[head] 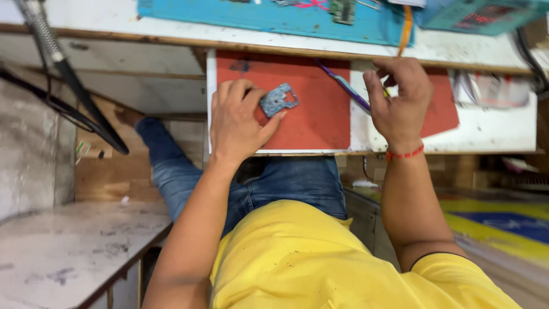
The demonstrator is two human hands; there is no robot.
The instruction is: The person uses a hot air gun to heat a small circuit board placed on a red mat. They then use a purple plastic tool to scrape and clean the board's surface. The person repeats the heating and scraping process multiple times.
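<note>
While the left hand grips one circuit board, the right hand pinches one purple tool.

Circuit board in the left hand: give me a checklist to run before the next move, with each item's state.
1. Left hand has hold of the circuit board: ok, pinched between thumb and fingers.
2. Board over the red mat: ok.
3. Right hand holds the purple tool: cannot tell, the fingers curl near its end but the grip is hidden.
4. Tool tip clear of the board: ok, they are apart.
5. Board face undamaged: cannot tell, too small.
6. Drawer tray steady: cannot tell.
</note>
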